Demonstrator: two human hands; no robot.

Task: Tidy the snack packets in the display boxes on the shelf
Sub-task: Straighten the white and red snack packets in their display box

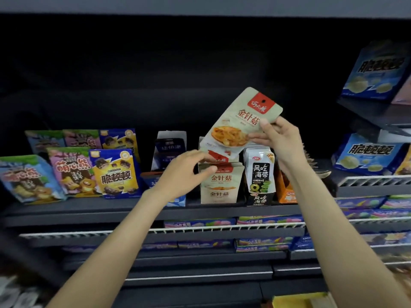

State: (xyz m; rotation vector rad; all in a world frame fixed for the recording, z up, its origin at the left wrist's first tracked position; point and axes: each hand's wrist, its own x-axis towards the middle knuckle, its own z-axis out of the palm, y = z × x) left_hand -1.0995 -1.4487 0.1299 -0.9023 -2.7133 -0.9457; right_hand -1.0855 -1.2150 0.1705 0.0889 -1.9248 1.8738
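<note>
The right hand (pixel 277 138) pinches one beige snack packet (pixel 239 122) by its right edge, holding it tilted above the beige display box (pixel 219 185). The left hand (pixel 189 168) rests at the box's open top, fingers loosely curled on the packets (pixel 216 157) inside; their number cannot be told. The packet looks light, thin and floppy, likely slippery, so a grip near the stiffer sealed edge seems safest. Just right stands one black-and-white box (pixel 260 177).

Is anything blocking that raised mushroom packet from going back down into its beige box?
Yes. The left hand sits over the beige display box opening, touching packets there, directly below the packet pinched by the right hand.
</note>
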